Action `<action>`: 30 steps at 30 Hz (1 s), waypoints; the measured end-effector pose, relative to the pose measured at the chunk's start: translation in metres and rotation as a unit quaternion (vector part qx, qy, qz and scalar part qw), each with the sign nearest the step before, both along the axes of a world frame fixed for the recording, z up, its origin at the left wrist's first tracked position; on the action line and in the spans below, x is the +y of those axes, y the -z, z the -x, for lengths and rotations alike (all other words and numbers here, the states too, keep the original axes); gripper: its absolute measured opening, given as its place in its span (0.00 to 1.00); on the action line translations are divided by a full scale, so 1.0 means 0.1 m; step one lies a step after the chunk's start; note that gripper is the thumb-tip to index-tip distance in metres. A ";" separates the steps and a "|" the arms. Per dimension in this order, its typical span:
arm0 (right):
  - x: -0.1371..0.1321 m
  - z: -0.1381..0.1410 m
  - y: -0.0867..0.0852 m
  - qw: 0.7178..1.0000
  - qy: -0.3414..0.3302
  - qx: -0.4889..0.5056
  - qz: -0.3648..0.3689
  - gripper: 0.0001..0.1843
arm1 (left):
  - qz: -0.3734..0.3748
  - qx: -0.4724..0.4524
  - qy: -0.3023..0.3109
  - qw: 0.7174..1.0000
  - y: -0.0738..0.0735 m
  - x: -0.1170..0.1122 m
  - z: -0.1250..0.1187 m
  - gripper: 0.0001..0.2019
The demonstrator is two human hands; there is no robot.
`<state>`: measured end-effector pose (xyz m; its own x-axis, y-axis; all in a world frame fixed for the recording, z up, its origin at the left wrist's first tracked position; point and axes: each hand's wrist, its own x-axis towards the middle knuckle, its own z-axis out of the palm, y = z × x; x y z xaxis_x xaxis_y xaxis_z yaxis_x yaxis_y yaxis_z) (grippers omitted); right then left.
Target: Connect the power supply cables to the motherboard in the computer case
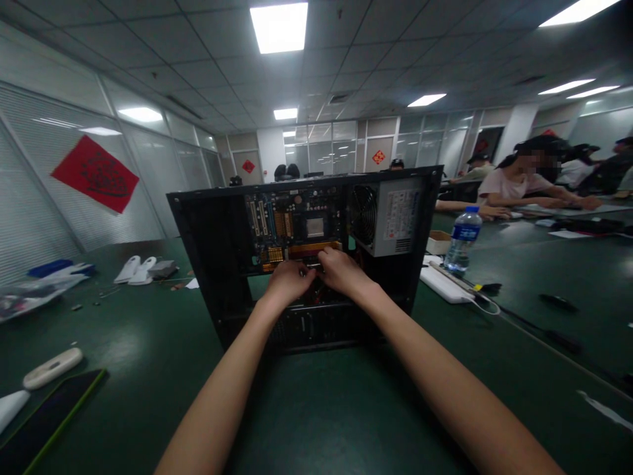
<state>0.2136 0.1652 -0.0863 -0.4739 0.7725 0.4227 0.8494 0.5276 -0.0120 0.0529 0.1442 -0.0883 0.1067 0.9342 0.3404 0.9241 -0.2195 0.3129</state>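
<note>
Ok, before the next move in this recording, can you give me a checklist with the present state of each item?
1. Both hands in view: ok. The left hand and right hand are close together near the lower edge of the motherboard.
2. What the fingers hold: cannot tell. The spot is dark and small.
3. Clear view behind the hands: not ok. They cover part of the interior.
4. Computer case standing, open side toward the person: ok.
5. Power supply inside the case: ok, at its upper right in the picture.
6. Water bottle capped and apart from the case: ok, upright on the right.
</note>
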 end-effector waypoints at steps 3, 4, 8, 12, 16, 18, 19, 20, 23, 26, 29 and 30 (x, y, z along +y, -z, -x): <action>0.02 -0.02 0.01 1.000 -0.001 0.011 -0.005 0.09 | -0.004 -0.011 -0.002 1.000 0.02 0.03 0.03 0.18; 0.03 -0.02 0.02 1.000 -0.002 0.015 -0.008 0.09 | -0.006 -0.014 0.004 1.000 0.03 0.04 0.04 0.18; 0.09 -0.04 0.06 0.999 -0.014 0.029 -0.012 0.10 | 0.011 -0.024 0.056 0.998 0.07 0.05 0.06 0.23; 0.12 -0.05 0.09 0.999 -0.014 0.040 0.001 0.11 | 0.066 -0.025 0.118 0.990 0.07 0.02 0.04 0.24; 0.10 -0.04 0.07 0.999 0.007 0.033 0.019 0.10 | 0.066 -0.024 0.095 0.993 0.06 0.00 0.02 0.18; 0.09 -0.04 0.06 0.999 0.011 0.027 0.022 0.10 | 0.054 -0.012 0.071 0.996 0.06 0.00 0.01 0.16; 0.09 -0.03 0.06 0.999 0.012 0.023 0.022 0.10 | 0.053 -0.006 0.062 0.997 0.06 0.00 0.00 0.15; 0.09 -0.03 0.05 0.999 0.012 0.021 0.023 0.10 | 0.054 0.001 0.055 0.997 0.06 0.01 0.00 0.14; 0.09 -0.03 0.05 0.999 0.012 0.016 0.030 0.11 | 0.054 0.020 0.045 0.997 0.06 0.00 -0.02 0.14; 0.08 -0.04 0.05 0.999 0.016 0.017 0.036 0.11 | 0.039 0.047 0.044 0.997 0.04 -0.03 -0.03 0.14; 0.08 -0.04 0.05 0.999 0.015 0.020 0.032 0.11 | 0.021 0.077 0.046 0.996 0.01 -0.07 -0.03 0.14; 0.08 -0.04 0.06 0.999 0.013 0.020 0.029 0.11 | 0.015 0.087 0.046 0.995 0.01 -0.08 -0.04 0.14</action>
<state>0.2173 0.1732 -0.0922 -0.4372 0.8075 0.3961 0.8606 0.5035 -0.0766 0.0566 0.1359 -0.0889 0.2471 0.9273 0.2813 0.9410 -0.2989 0.1585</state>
